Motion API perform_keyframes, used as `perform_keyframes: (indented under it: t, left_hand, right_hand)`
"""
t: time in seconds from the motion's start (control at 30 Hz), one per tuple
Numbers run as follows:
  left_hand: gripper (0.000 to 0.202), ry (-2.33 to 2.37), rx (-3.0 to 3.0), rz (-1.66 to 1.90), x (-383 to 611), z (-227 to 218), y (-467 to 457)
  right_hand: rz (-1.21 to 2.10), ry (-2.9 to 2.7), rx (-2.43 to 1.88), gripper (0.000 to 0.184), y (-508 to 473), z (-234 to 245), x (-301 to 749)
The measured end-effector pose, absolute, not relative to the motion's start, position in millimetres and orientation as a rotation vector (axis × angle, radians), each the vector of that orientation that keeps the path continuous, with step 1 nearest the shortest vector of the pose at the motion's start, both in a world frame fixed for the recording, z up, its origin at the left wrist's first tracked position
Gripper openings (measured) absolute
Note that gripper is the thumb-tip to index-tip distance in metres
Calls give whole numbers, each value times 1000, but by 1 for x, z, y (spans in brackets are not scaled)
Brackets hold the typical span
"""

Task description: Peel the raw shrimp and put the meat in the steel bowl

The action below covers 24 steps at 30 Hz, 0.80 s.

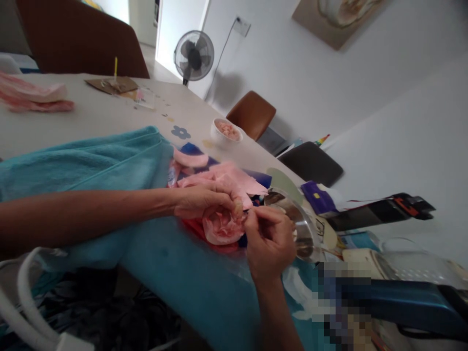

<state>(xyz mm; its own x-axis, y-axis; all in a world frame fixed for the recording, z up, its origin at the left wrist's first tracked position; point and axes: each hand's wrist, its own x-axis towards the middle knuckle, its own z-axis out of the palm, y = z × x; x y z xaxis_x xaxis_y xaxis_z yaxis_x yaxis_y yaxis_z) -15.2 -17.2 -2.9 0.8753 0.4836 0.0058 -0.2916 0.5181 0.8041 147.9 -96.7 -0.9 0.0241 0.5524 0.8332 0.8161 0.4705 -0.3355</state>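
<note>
My left hand [208,200] reaches in from the left with its fingers closed at the upper edge of a pink, ruffled piece shaped like a rose [224,226], apparently crepe paper. A small yellowish spot shows at its fingertips; I cannot tell what it is. My right hand [272,239] is closed in a pinch right beside them, and what lies between its fingertips is hidden. Behind both hands lie loose pink crepe paper pieces [228,174] on something dark blue. A shiny metal bowl [305,226] stands just beyond my right hand.
A teal towel [109,161] covers the near table edge. Farther back are a white bowl of pink bits [226,130], brown cardboard [126,84] and more pink paper [36,95]. On the right lie a purple pack [318,197] and a dark blue object [398,300].
</note>
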Motion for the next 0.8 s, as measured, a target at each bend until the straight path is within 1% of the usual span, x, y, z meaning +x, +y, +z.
perform_keyframes:
  t: [0.07, 0.13, 0.17, 0.27, 0.4, 0.5, 0.6, 0.67, 0.77, 0.8]
  left_hand:
    - [4, 240, 895, 470, -15, -1, -17]
    - [4, 262, 872, 465, -15, 1, -16]
    - [4, 280, 859, 457, -15, 1, -16]
    - [7, 331, 829, 457, -15, 2, -13]
    - [10, 377, 825, 475, -15, 1, -12]
    - [14, 403, 816, 453, -16, 1, -12]
    - [10, 402, 803, 494, -15, 1, -13]
    - [10, 385, 796, 527, -15, 0, -12]
    - [10, 374, 793, 500, -15, -3, -10]
    - [10, 374, 787, 490, -15, -4, -9]
  right_hand:
    - [-282, -1571, -1242, 3, -95, -1, 157]
    - [-296, -1470, -1315, 9, -92, 1, 173]
    - [-336, -1422, -1362, 13, -89, 3, 183]
    - [-614, -1365, -1601, 22, -79, 6, 220]
    - [-754, -1472, -1798, 41, -68, 0, 267]
    - [-764, -1462, -1874, 40, -67, -6, 283]
    - [-755, -1423, -1936, 37, -69, -5, 283]
    - [-745, -1422, -1944, 40, -70, -2, 277]
    - [-710, -1478, -1880, 50, -70, 3, 269]
    - [-708, -1499, -1846, 50, -70, 4, 268]
